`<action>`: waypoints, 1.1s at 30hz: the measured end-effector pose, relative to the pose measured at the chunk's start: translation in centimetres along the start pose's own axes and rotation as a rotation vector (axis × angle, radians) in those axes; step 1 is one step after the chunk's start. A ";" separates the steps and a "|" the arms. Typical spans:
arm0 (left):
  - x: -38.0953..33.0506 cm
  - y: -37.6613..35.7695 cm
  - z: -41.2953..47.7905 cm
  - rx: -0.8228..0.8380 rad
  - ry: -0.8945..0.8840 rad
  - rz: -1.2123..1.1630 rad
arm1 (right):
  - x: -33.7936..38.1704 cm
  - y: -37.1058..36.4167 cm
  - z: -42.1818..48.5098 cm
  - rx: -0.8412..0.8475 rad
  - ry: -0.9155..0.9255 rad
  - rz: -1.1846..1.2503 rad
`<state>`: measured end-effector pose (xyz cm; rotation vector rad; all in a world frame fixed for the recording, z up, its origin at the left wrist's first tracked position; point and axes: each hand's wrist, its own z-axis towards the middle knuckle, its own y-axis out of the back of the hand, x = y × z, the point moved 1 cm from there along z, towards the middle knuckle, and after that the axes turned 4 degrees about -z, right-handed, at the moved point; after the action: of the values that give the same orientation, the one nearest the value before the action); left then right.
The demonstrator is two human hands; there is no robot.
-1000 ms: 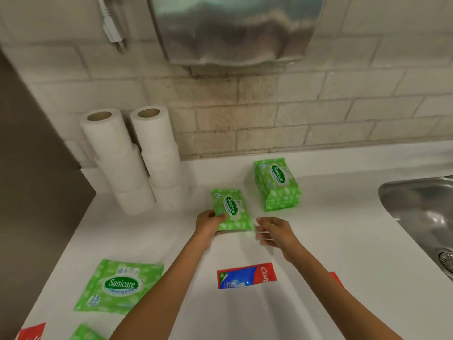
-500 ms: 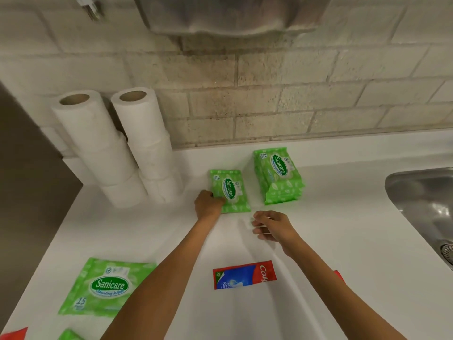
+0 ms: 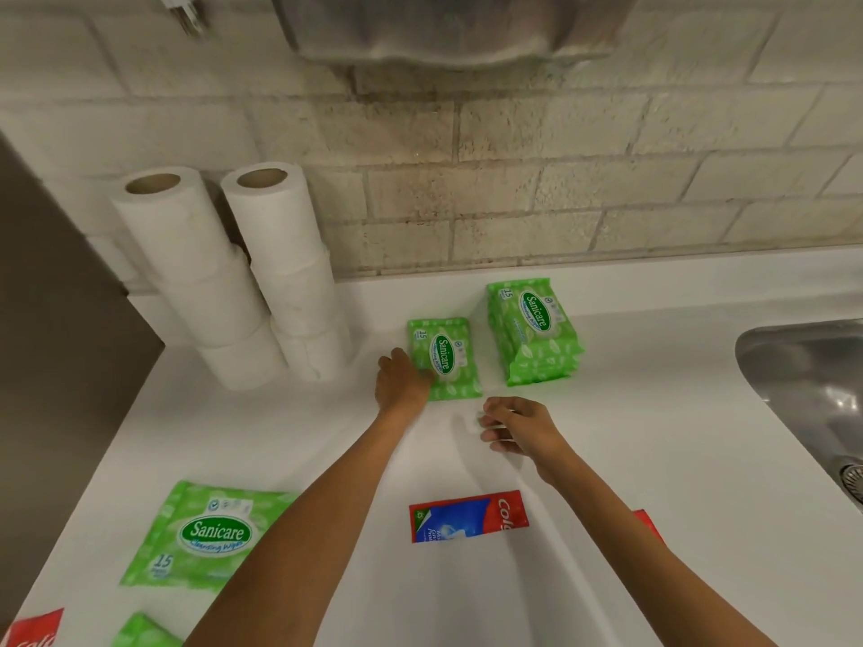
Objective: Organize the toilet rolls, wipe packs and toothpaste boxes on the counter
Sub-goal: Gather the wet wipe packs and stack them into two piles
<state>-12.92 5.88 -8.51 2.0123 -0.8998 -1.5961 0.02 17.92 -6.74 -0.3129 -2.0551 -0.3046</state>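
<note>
Left hand (image 3: 402, 385) holds a small green plastic wipe pack (image 3: 446, 357) flat on the white surface (image 3: 654, 459).
Its fingers (image 3: 427, 376) are bent round the pack's left edge. The pack lies just beside a pile of green wipe packs (image 3: 534, 333), close to the brick wall, with a small gap between them. To its left, two tall stacks of white paper toilet rolls (image 3: 196, 273) stand against the wall. The right hand (image 3: 518, 424) hangs near the pack, fingers loosely bent, holding nothing. A red and blue card toothpaste box (image 3: 467, 516) lies between the arms. A bigger green wipe pack (image 3: 210, 534) lies front left. A shiny metal sink (image 3: 812, 375) sits on the right.
</note>
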 end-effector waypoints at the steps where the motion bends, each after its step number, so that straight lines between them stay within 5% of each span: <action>1: 0.2 0.2 -0.1 0.008 -0.011 0.007 | 0.0 -0.1 0.0 0.001 0.001 -0.002; 13: 5.1 5.8 -5.1 0.189 -0.180 -0.133 | -0.1 -5.8 -2.0 0.111 -0.009 -0.006; 18: 9.2 9.8 -8.4 0.099 -0.124 -0.231 | -0.7 -10.2 -3.5 0.180 0.033 -0.154; 33: 20.6 18.6 -14.6 -0.295 0.094 -0.373 | -2.4 -23.5 -5.9 0.326 0.582 -1.180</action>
<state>-0.35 -22.82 -6.58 2.0994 -0.2403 -1.6863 -2.18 -6.32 -8.02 1.1080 -1.4503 -0.6494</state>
